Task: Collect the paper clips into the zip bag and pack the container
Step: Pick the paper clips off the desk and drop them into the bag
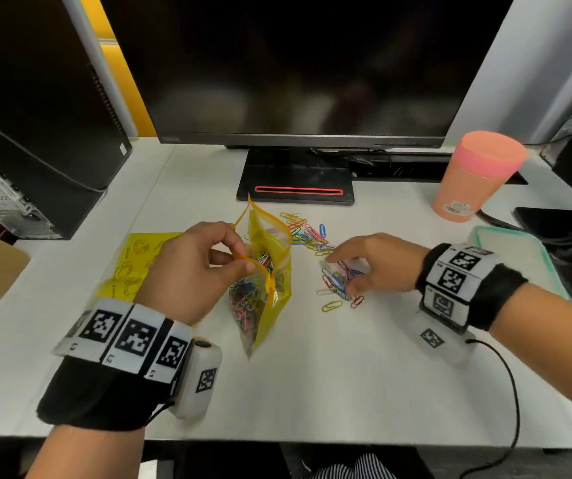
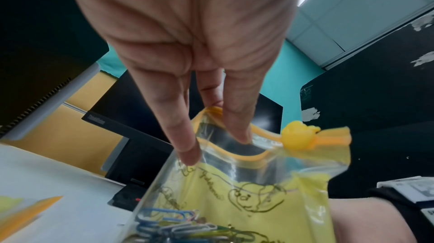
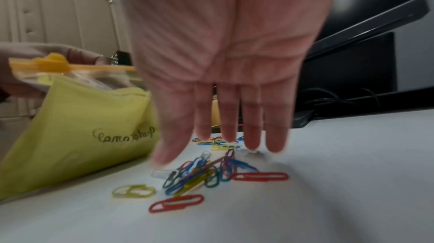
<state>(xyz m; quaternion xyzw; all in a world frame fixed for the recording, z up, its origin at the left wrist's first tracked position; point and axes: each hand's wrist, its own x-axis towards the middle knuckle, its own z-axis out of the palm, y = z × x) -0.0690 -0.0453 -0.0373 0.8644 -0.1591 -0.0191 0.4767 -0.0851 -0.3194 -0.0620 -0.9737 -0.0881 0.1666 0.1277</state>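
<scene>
A yellow zip bag (image 1: pixel 270 281) stands on the white desk, partly filled with coloured paper clips (image 2: pixel 183 226). My left hand (image 1: pixel 243 257) pinches the bag's orange zip edge and holds the mouth open; the yellow slider (image 2: pixel 298 139) sits at the far end. My right hand (image 1: pixel 343 274) reaches over a loose pile of paper clips (image 1: pixel 338 285) just right of the bag. Its fingers (image 3: pixel 251 135) are straight, with the tips at the clips (image 3: pixel 202 174), and they hold nothing. A second scatter of clips (image 1: pixel 307 231) lies farther back. A teal-rimmed container (image 1: pixel 519 250) lies at the right.
A flat yellow printed bag (image 1: pixel 132 261) lies under my left hand. A pink tumbler (image 1: pixel 474 174) stands at the back right. The monitor's stand (image 1: pixel 295 178) sits behind the clips, and a computer tower (image 1: pixel 36 133) is at the left. A cable (image 1: pixel 509 392) trails from my right wrist.
</scene>
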